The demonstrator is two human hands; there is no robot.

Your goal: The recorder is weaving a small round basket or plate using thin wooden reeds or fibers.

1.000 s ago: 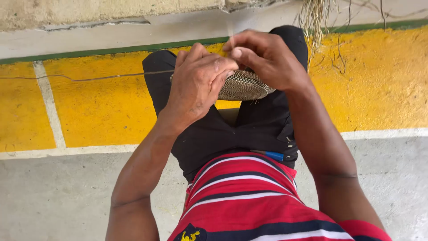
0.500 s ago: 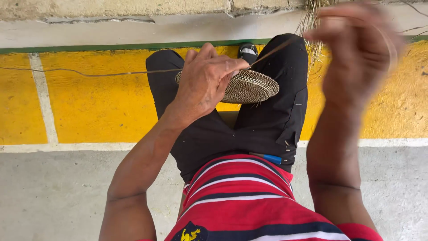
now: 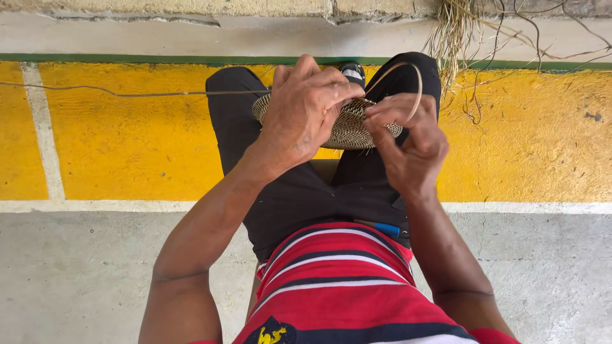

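Observation:
A round woven disc (image 3: 349, 127) of tan and dark fibre rests over my knees, seen from above. My left hand (image 3: 307, 107) lies over its left half and grips its rim. My right hand (image 3: 408, 143) is at the disc's right edge, pinching a thin pale strand (image 3: 414, 86) that loops up and over from the disc. A long thin fibre (image 3: 140, 94) runs off to the left from under my left hand. I wear black shorts and a red striped shirt.
A bundle of dry grass fibres (image 3: 456, 38) hangs against the concrete ledge at the top right. The floor ahead is painted yellow (image 3: 127, 140) with white lines and a green stripe; grey concrete (image 3: 83, 274) lies nearer me.
My right hand, raised high to the right half a second ago while pulling the strand, has come back down to the disc's right edge. The left hand has stayed on the disc.

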